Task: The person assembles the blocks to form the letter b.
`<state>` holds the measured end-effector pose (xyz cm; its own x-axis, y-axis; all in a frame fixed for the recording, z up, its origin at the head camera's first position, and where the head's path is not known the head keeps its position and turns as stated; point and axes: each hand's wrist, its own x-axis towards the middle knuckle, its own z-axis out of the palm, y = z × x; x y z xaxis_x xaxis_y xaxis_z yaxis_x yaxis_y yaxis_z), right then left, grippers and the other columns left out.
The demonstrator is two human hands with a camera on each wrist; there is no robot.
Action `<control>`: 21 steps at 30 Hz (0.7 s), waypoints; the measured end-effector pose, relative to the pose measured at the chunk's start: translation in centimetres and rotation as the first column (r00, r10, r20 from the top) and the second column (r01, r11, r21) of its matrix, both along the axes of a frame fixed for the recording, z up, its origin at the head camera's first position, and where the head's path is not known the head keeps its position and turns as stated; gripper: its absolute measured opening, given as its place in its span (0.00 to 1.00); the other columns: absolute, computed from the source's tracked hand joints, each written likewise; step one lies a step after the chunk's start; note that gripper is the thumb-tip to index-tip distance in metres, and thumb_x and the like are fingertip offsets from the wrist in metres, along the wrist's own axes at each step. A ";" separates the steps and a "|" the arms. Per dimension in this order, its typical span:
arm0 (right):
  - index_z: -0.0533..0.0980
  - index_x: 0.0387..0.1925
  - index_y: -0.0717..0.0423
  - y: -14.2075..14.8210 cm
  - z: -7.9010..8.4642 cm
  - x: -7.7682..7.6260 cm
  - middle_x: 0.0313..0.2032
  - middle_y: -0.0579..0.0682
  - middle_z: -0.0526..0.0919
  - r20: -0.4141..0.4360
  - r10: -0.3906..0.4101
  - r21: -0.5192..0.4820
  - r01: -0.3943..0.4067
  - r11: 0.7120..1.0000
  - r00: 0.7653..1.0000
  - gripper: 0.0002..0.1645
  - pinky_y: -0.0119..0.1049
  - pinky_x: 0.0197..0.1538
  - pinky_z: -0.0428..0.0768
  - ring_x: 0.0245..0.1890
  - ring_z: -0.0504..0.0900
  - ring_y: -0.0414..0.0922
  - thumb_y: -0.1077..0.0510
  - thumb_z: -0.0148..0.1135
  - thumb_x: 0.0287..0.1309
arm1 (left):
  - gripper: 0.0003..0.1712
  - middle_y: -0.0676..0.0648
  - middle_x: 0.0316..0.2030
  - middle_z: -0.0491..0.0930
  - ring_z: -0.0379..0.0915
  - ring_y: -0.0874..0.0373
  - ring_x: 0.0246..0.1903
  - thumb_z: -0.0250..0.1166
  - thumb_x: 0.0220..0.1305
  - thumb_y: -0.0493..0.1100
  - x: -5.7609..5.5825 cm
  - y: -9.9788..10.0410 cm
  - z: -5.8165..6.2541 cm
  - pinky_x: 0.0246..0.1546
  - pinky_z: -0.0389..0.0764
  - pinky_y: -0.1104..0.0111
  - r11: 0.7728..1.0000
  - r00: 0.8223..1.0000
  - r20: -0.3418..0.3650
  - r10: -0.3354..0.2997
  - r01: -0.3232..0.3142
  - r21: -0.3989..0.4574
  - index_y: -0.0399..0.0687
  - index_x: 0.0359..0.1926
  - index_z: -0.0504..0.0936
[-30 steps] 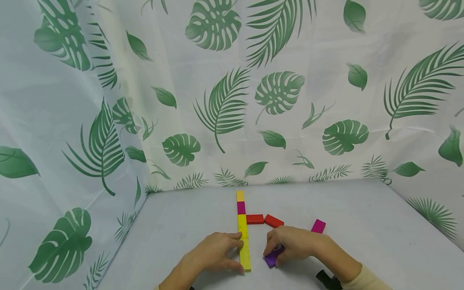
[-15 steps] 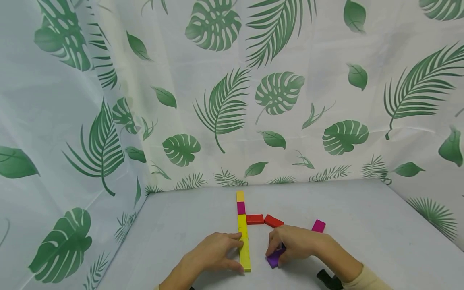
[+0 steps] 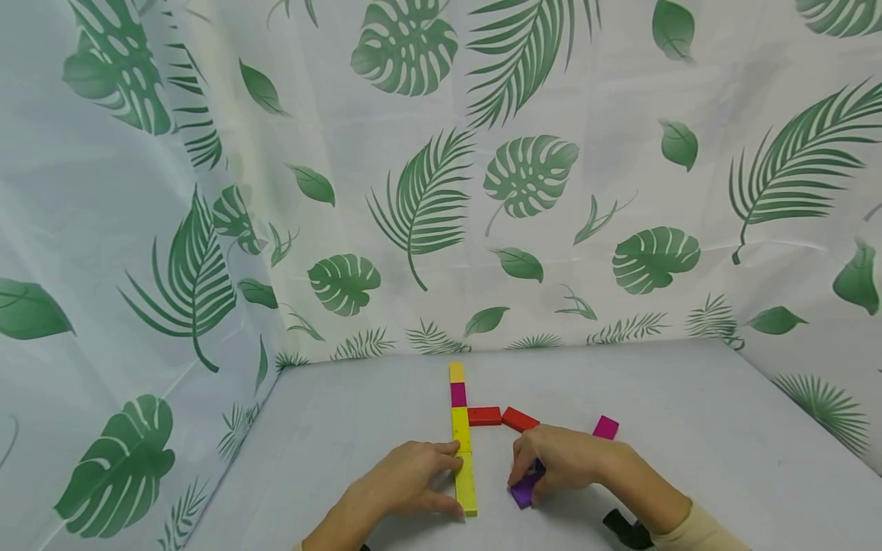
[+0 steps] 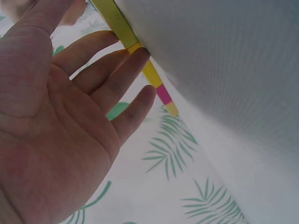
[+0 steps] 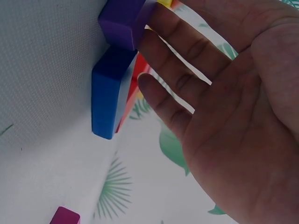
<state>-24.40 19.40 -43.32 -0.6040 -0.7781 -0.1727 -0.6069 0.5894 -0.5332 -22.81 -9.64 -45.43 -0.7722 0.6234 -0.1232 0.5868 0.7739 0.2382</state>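
Observation:
In the head view my left hand [image 3: 406,482] rests its fingertips and thumb along the left side of the near yellow block [image 3: 466,493], which lies in a straight row. The left wrist view shows its fingers fairly straight against the row. My right hand [image 3: 565,459] pinches a purple block [image 3: 524,490] on the table, right of the row. A blue block [image 5: 105,102] sits against the purple one in the right wrist view; from the head it is mostly hidden under the hand. Two red blocks [image 3: 485,416] lead right from the row, the second angled toward me.
Farther up the row come another yellow block [image 3: 461,428], a magenta block [image 3: 458,395] and a pale yellow one [image 3: 456,373]. A loose magenta block [image 3: 606,427] lies beyond my right forearm. Leaf-printed curtains [image 3: 427,321] edge the white table [image 3: 344,398].
My right hand has slid slightly right and away from me with the purple block, opening the gap to the yellow row. The left hand has stayed in place.

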 end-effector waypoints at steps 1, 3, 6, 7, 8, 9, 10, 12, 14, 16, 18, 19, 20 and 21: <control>0.90 0.47 0.34 0.0 0.0 0.0 0.40 0.28 0.84 0.000 0.002 -0.001 -0.002 1.000 1.000 0.16 0.30 0.51 0.83 0.42 0.79 0.29 0.53 0.78 0.57 | 0.39 0.60 0.69 0.76 0.74 0.61 0.68 0.74 0.52 0.73 0.0 0.0 0.0 0.68 0.78 0.56 1.000 1.000 0.002 0.002 -0.002 0.001 0.68 0.63 0.83; 0.90 0.46 0.34 0.1 0.0 0.0 0.40 0.28 0.84 0.000 0.004 0.001 -0.004 1.000 1.000 0.15 0.30 0.51 0.83 0.42 0.79 0.29 0.54 0.78 0.57 | 0.39 0.60 0.69 0.76 0.75 0.61 0.68 0.75 0.52 0.72 0.0 0.0 0.0 0.68 0.78 0.56 1.000 1.000 0.000 0.000 0.000 0.001 0.67 0.64 0.83; 0.90 0.46 0.35 0.1 0.0 0.0 0.40 0.28 0.84 0.007 -0.003 0.004 0.003 1.000 1.000 0.15 0.29 0.49 0.83 0.42 0.79 0.29 0.55 0.78 0.57 | 0.39 0.59 0.69 0.76 0.75 0.61 0.68 0.75 0.52 0.72 0.1 0.0 0.1 0.67 0.79 0.56 1.000 1.000 -0.008 -0.008 0.008 0.001 0.67 0.64 0.84; 0.90 0.46 0.35 0.1 0.1 0.0 0.40 0.28 0.84 0.009 -0.005 0.005 0.005 1.000 1.000 0.15 0.29 0.49 0.83 0.41 0.79 0.30 0.55 0.78 0.57 | 0.39 0.59 0.69 0.77 0.75 0.61 0.68 0.75 0.52 0.72 0.1 0.0 0.1 0.67 0.79 0.57 1.000 1.000 -0.009 -0.009 0.009 0.002 0.67 0.64 0.84; 0.90 0.46 0.35 0.1 0.1 0.0 0.40 0.28 0.84 0.009 -0.008 0.007 0.007 1.000 1.000 0.16 0.29 0.49 0.83 0.41 0.79 0.30 0.55 0.78 0.57 | 0.39 0.59 0.69 0.77 0.75 0.61 0.68 0.75 0.52 0.72 0.1 0.0 0.2 0.67 0.79 0.57 1.000 1.000 -0.010 -0.010 0.011 0.002 0.67 0.64 0.84; 0.90 0.46 0.35 0.1 0.1 0.0 0.39 0.28 0.84 0.009 -0.011 0.010 0.011 1.000 1.000 0.16 0.29 0.48 0.83 0.41 0.79 0.30 0.56 0.78 0.57 | 0.39 0.59 0.69 0.77 0.75 0.61 0.67 0.75 0.52 0.72 0.1 0.0 0.2 0.66 0.79 0.57 1.000 1.000 -0.009 -0.010 0.010 0.002 0.67 0.64 0.83; 0.90 0.46 0.34 0.1 0.2 0.0 0.39 0.28 0.84 0.009 -0.015 0.014 0.015 1.000 1.000 0.15 0.29 0.48 0.83 0.41 0.79 0.30 0.55 0.78 0.57 | 0.39 0.59 0.69 0.77 0.75 0.61 0.67 0.75 0.52 0.72 0.1 0.0 0.2 0.66 0.79 0.57 1.000 1.000 -0.008 -0.010 0.010 0.000 0.67 0.64 0.83; 0.90 0.45 0.34 0.1 0.2 0.1 0.39 0.28 0.84 0.005 -0.018 0.020 0.017 1.000 1.000 0.15 0.29 0.48 0.83 0.41 0.79 0.30 0.55 0.78 0.57 | 0.39 0.60 0.69 0.76 0.75 0.61 0.68 0.75 0.52 0.72 0.1 0.0 0.2 0.67 0.79 0.57 1.000 1.000 0.000 -0.004 0.004 0.000 0.67 0.64 0.83; 0.90 0.45 0.34 0.2 0.3 0.1 0.39 0.28 0.83 -0.003 -0.018 0.026 0.018 1.000 1.000 0.16 0.30 0.49 0.83 0.41 0.79 0.30 0.55 0.78 0.56 | 0.39 0.60 0.69 0.76 0.75 0.61 0.68 0.74 0.52 0.72 0.0 0.0 0.2 0.67 0.79 0.57 1.000 1.000 0.005 -0.001 0.001 -0.001 0.68 0.64 0.83; 0.90 0.45 0.33 0.2 0.3 0.1 0.39 0.28 0.83 -0.003 -0.021 0.028 0.021 0.999 1.000 0.16 0.30 0.49 0.83 0.41 0.78 0.29 0.55 0.79 0.56 | 0.39 0.60 0.69 0.76 0.75 0.61 0.68 0.74 0.52 0.72 0.0 0.0 0.1 0.67 0.79 0.56 1.000 1.000 0.011 0.001 -0.001 0.001 0.68 0.64 0.83; 0.90 0.45 0.33 0.2 0.3 0.1 0.39 0.28 0.83 0.000 -0.024 0.027 0.024 0.999 1.000 0.16 0.30 0.49 0.83 0.41 0.78 0.29 0.55 0.79 0.56 | 0.39 0.60 0.69 0.76 0.75 0.61 0.68 0.74 0.52 0.72 -0.1 0.0 0.1 0.67 0.79 0.56 1.000 1.000 0.011 -0.005 0.005 0.003 0.68 0.64 0.83; 0.90 0.45 0.33 0.2 0.3 0.1 0.39 0.28 0.83 0.001 -0.025 0.027 0.025 0.999 1.000 0.16 0.30 0.49 0.83 0.41 0.78 0.29 0.55 0.79 0.56 | 0.39 0.60 0.69 0.76 0.75 0.61 0.68 0.74 0.52 0.72 -0.1 0.0 0.0 0.67 0.79 0.56 1.000 1.000 0.008 -0.010 0.010 0.003 0.67 0.64 0.83; 0.90 0.45 0.33 0.2 0.3 0.1 0.39 0.28 0.83 0.002 -0.026 0.027 0.026 0.999 1.000 0.16 0.30 0.48 0.83 0.41 0.78 0.29 0.55 0.79 0.55 | 0.39 0.59 0.69 0.76 0.75 0.61 0.68 0.74 0.52 0.72 -0.1 -0.1 0.0 0.66 0.79 0.56 1.000 1.000 0.005 -0.014 0.014 0.004 0.67 0.64 0.83; 0.90 0.45 0.33 0.2 0.3 0.1 0.39 0.28 0.83 0.005 -0.029 0.026 0.029 0.999 1.000 0.16 0.30 0.48 0.83 0.41 0.78 0.30 0.55 0.79 0.55 | 0.39 0.59 0.69 0.76 0.75 0.61 0.68 0.74 0.53 0.72 -0.1 -0.1 0.0 0.66 0.79 0.56 1.000 1.000 0.001 -0.019 0.019 0.004 0.67 0.64 0.83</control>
